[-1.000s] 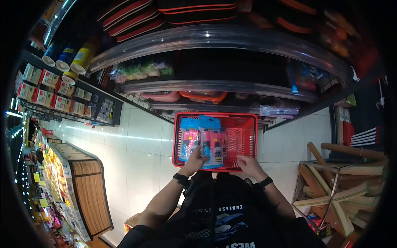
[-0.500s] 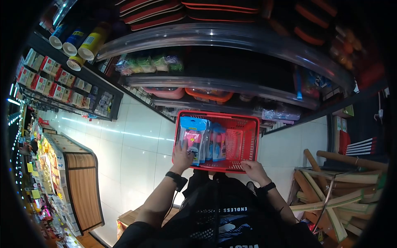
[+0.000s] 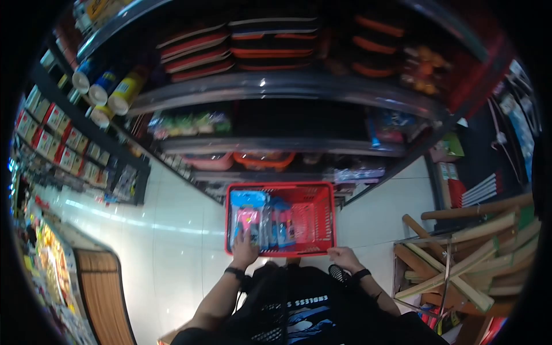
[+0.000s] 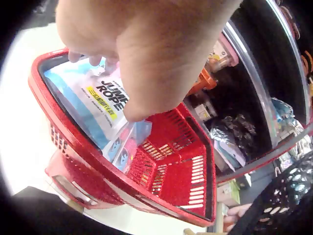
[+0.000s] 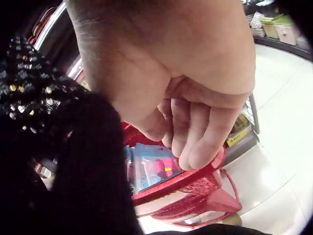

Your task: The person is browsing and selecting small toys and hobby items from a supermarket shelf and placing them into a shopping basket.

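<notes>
A red plastic shopping basket (image 3: pixel 280 185) is directly in front of me. Clear-and-blue packs fill its left part, and the left wrist view shows "JUMP ROPE" printed on the outermost pack (image 4: pixel 108 98). Over this jump rope pack lies my left hand (image 3: pixel 245 250), its fingers extended against the front of the packaging. More packs with blue and pink contents (image 3: pixel 282 227) stand to its right. At the basket's near right corner is my right hand (image 3: pixel 345 259), loosely curled, with nothing seen between its fingers; its fingertips overlap the rim in the right wrist view.
Dark shelves (image 3: pixel 287 146) span the far side, holding pink and orange tubs (image 3: pixel 264 160) low down. A metal-framed bin of cardboard tubes and strips (image 3: pixel 454 270) stands at right. Hanging boxed goods (image 3: pixel 63 135) and a wood-panelled display (image 3: pixel 100 282) are at left.
My left hand has let go of one jump rope pack, now among the others, and lies on the leftmost pack. My right hand has moved to the near right corner. The view has tilted up.
</notes>
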Tool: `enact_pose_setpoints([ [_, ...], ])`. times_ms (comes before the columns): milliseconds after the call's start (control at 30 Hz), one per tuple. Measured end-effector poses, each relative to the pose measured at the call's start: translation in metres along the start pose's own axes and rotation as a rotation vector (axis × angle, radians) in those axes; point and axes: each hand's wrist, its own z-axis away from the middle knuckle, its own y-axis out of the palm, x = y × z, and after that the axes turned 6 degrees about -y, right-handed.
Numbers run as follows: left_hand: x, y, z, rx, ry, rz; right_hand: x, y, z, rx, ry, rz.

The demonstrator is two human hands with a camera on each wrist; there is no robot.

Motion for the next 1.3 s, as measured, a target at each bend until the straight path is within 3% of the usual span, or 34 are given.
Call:
enact_pose_setpoints([
  [100, -0.021, -0.015, 0.013, -0.048, 0.081, 0.053, 0.0, 0.0, 0.035, -0.071, 0.035, 0.07],
  [300, -0.051, -0.03, 0.034, -0.075, 0.225, 0.186, -0.002, -0.008, 0.065, -0.09, 0.222, -0.12],
  [433, -0.071, -0.043, 0.036, -0.088, 0.38, 0.309, 0.033, -0.063, 0.029, -0.397, -0.036, -0.159],
  [533, -0.107, -0.065, 0.029, -0.04, 0.343, 0.366, 0.1, -0.136, 0.003, -0.576, -0.156, -0.162],
  [600, -0.149, -0.086, 0.014, 0.09, 0.265, 0.475, 0.151, -0.184, -0.013, -0.707, -0.287, -0.157],
  [700, -0.222, -0.102, -0.015, 0.152, 0.257, 0.668, 0.192, -0.244, -0.04, -0.868, -0.53, -0.181],
  [733, -0.248, -0.103, -0.026, 0.146, 0.253, 0.669, 0.204, -0.262, -0.047, -0.862, -0.533, -0.183],
  [800, -0.296, -0.104, -0.053, 0.059, 0.406, 0.713, 0.22, -0.291, -0.068, -0.96, -0.627, -0.069],
  [900, -0.353, -0.085, -0.107, 0.097, 0.432, 0.885, 0.229, -0.326, -0.099, -0.96, -0.713, 0.084],
  [1067, -0.449, -0.118, -0.15, 0.273, 0.173, 0.926, 0.233, -0.358, -0.136, -0.775, -0.457, 0.226],
  [1100, -0.46, -0.12, -0.158, 0.337, 0.082, 0.9, 0.231, -0.36, -0.141, -0.754, -0.465, 0.228],
  [1233, -0.488, -0.107, -0.195, 0.306, 0.056, 0.977, 0.226, -0.366, -0.171, -0.807, -0.534, 0.288],
  [1300, -0.495, -0.102, -0.21, 0.403, 0.012, 0.96, 0.222, -0.373, -0.192, -0.748, -0.603, 0.47],
])
